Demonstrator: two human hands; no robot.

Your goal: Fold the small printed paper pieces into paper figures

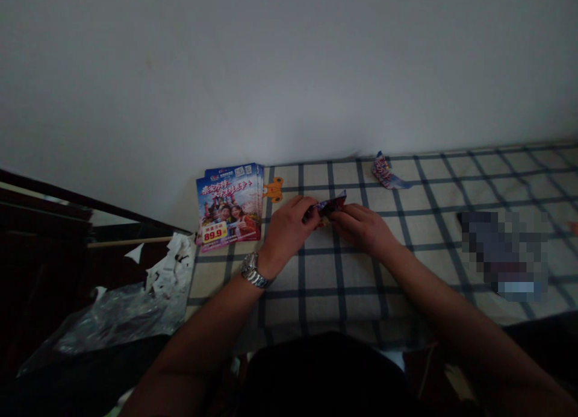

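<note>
Between my hands is a folded paper flyer (333,203), dark and colourful, held just above the checked tablecloth. My left hand (293,224), with a metal watch (254,270) at its wrist, pinches the flyer's left end. The fingers of my right hand (363,227) close on its right end. My fingertips hide part of the paper, so its exact folded shape is unclear. Left of my hands lies a stack of printed flyers (229,207) showing a castle and "89.9". An orange bear-shaped piece (273,190) sits beside the stack.
Another folded flyer (387,173) lies near the wall (289,73). On the right of the checked tablecloth (282,296) is a blurred-out dark object (494,248). Clear plastic (121,320) and torn white paper (174,266) are off the table's left edge.
</note>
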